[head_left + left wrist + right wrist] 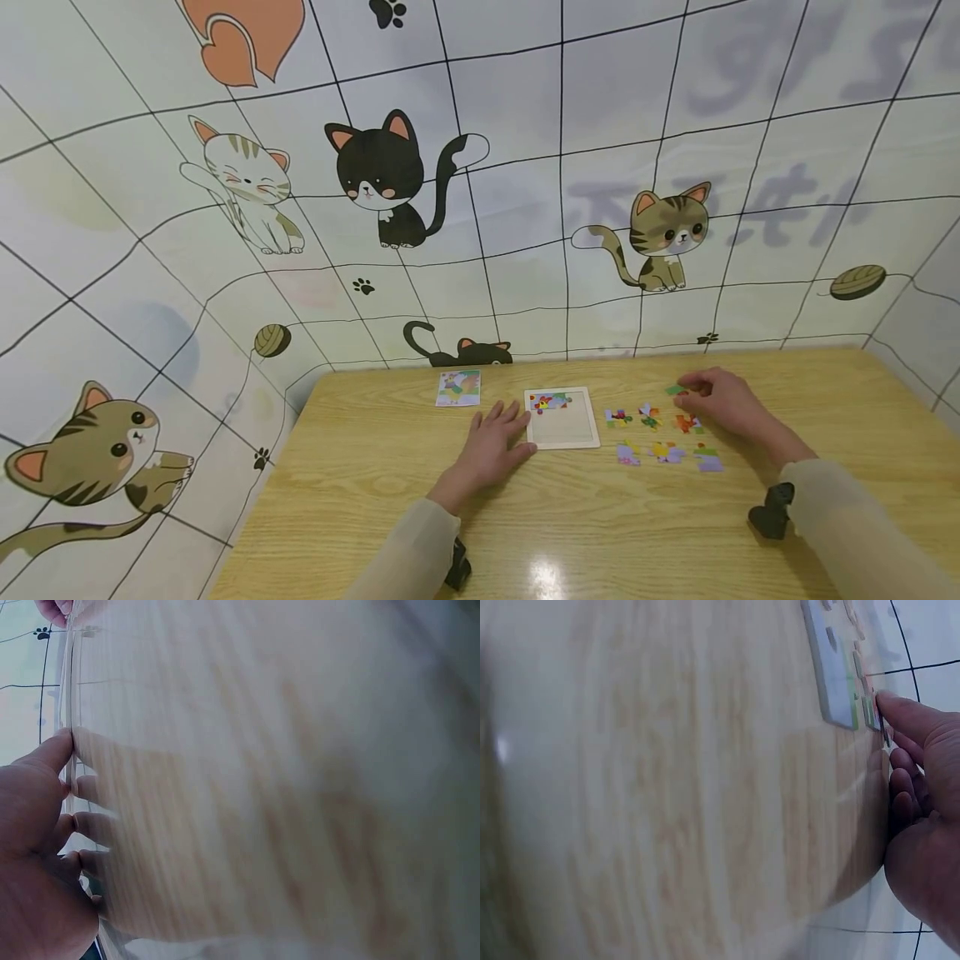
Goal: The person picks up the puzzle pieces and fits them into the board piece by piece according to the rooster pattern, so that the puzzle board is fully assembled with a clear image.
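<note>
My left hand (493, 447) lies on the table with its fingers spread, the fingertips and thumb by the left edge of a white puzzle tray (595, 425). Several joined colourful puzzle pieces (551, 402) fill the tray's upper left part. At the upper right of the loose pieces, my right hand (723, 403) pinches a green puzzle piece (675, 390) between thumb and fingers; the fingers hide part of it. Just below that hand lies an orange and purple piece (687, 423). In the right wrist view the thumb and curled fingers of the right hand (922, 776) are low over the tabletop.
Loose pieces lie in rows right of the tray, among them a yellow and purple one (666, 452) and a purple and green one (708, 458). A square picture card (458, 388) lies left of the tray. The wooden table (600, 533) meets a cat-patterned wall (525, 208).
</note>
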Demonstrator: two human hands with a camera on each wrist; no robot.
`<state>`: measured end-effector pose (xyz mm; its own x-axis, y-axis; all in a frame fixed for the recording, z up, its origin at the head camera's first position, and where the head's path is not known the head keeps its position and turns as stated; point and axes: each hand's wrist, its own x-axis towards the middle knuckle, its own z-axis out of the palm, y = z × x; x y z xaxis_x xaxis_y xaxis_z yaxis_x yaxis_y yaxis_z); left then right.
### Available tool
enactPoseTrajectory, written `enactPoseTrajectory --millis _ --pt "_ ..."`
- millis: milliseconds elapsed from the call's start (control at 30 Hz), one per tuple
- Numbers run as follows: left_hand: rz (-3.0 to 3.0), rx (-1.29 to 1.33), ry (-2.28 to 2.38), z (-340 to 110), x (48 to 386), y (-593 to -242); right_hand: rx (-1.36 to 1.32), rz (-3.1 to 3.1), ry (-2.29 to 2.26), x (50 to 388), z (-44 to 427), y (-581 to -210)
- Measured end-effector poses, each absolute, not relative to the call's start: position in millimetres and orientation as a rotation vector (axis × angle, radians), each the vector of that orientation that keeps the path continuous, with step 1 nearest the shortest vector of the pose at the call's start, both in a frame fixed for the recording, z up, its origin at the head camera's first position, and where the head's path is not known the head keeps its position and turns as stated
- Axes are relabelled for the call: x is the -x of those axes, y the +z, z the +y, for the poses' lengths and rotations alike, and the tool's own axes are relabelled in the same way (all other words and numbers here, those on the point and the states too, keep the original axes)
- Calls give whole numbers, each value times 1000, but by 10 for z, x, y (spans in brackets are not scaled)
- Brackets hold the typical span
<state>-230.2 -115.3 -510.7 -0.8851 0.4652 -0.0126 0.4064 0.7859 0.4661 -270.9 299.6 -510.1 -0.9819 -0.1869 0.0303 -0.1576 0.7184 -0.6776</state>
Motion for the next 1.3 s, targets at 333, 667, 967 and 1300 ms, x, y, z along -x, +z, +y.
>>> enactPoseTrajectory --millis 333,667,967,1300 --pt "2843 -700 708 -1157 2295 -5104 319 2866 -1190 2744 2919 -5075" --pt "2845 -691 713 -1151 2286 -5089 292 2879 -1208 2742 2779 -4991" --pt "2846 -694 720 -1151 2284 -5079 366 2854 -1325 2789 2529 -4974" --pt "2850 -689 700 -1159 2282 -5088 397 2745 -1416 2846 2228 -4948"
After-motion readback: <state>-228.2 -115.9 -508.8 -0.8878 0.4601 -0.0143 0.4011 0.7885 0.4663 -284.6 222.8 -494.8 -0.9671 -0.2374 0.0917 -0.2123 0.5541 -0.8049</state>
